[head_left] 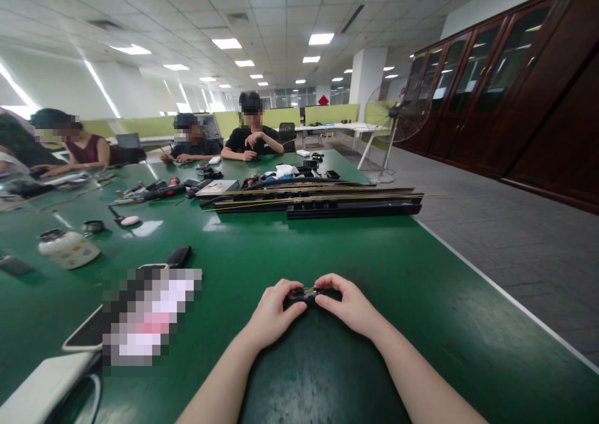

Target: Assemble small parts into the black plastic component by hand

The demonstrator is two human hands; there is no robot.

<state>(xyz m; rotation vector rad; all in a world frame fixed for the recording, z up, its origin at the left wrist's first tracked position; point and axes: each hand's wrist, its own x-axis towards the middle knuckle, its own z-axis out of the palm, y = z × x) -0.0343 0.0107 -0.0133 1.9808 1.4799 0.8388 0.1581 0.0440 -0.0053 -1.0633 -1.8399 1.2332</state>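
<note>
A small black part (309,295) with a yellowish, shiny strip in its middle sits low over the green table (262,243); its exact kind is too small to make out. My left hand (277,312) grips its left end between thumb and fingers. On the opposite end, the thumb and fingers of my right hand (349,302) are closed round it. Parts of its two ends are hidden by my fingers.
Long black rails (355,209) with thin yellowish rods lie across the table ahead. To the left are a tablet (84,330), a white box (47,386) with a cable, and a pale jar (70,249). Several people work at the far side. A fan (390,115) stands right.
</note>
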